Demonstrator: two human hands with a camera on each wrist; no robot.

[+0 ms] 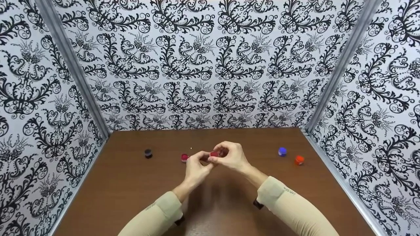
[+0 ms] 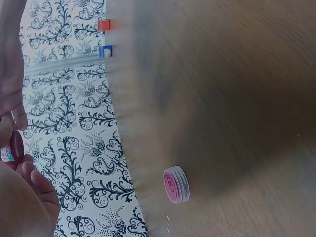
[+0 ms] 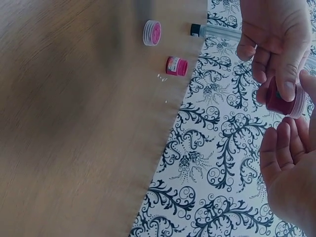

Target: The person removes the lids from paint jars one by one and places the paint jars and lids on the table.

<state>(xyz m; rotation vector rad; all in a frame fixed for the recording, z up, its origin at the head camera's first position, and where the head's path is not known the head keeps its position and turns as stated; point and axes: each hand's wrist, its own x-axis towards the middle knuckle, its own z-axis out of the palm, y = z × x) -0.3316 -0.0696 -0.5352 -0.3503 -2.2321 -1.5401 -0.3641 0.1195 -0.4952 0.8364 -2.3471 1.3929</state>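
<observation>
Both hands hold a small dark red jar with a clear ridged lid, raised in front of the body. My left hand grips the jar's body between thumb and fingers. At the lid, my right hand pinches with its thumb and fingertip, the other fingers loosely bent. A pink jar without its lid lies on its side in the right wrist view, beyond the left hand. Near it lies a loose clear-rimmed lid with a pink inside.
A black jar stands on the brown table at left. A blue jar and an orange jar stand at right. White specks lie by the pink jar. Patterned walls enclose the table's back and sides.
</observation>
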